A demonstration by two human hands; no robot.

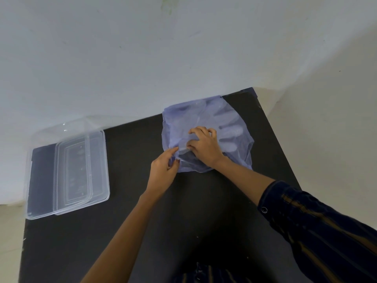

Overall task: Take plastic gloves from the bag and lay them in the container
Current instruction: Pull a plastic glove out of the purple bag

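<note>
A thin bluish plastic bag [183,123] lies at the far right of the black table [142,231]. Through its film I see clear plastic gloves [230,131] with pale fingers pointing right. My left hand [163,172] pinches the bag's near edge. My right hand [206,146] rests on the bag, its fingers closed on a fold of film near the opening; whether that is bag or glove I cannot tell. A clear rectangular container [43,214] stands at the table's left edge, with its clear lid [81,170] lying partly over it.
A pale wall [122,58] runs behind the table. The table's right edge [281,152] drops off just past the bag, and the container overhangs the left edge slightly. Dark bare tabletop stretches between container and bag.
</note>
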